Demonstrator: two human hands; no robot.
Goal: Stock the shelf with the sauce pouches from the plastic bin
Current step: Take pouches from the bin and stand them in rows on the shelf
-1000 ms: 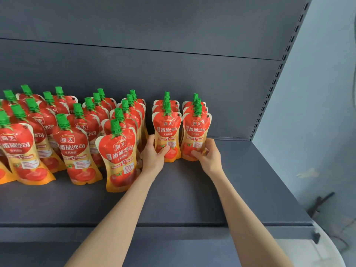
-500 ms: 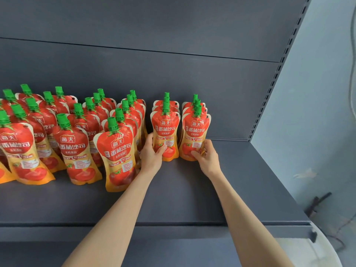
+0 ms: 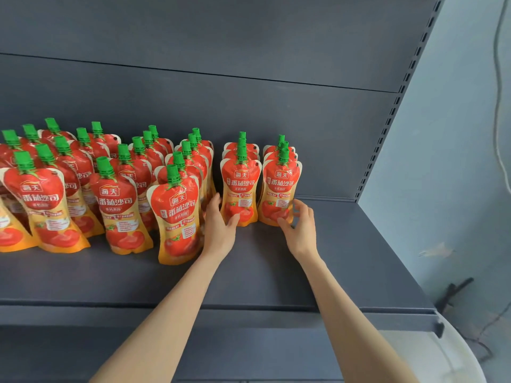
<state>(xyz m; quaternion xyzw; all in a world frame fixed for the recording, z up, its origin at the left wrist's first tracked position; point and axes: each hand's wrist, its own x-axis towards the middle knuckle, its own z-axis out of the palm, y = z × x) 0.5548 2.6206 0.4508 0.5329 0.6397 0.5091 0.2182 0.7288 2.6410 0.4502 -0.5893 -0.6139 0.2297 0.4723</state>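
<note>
Right hand (image 3: 300, 228) loosened, fingers (image 3: 297, 209) blurred, pouches (image 3: 240, 186) overlapping behind

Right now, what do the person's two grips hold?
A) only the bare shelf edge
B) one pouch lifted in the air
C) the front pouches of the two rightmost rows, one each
C: the left grip holds the second-rightmost front pouch near its base, the right grip the rightmost front pouch, both standing on the shelf.

Dark grey shelf (image 3: 276, 280) carries upright sauce pouches (image 3: 177, 214) (in rows).
</note>
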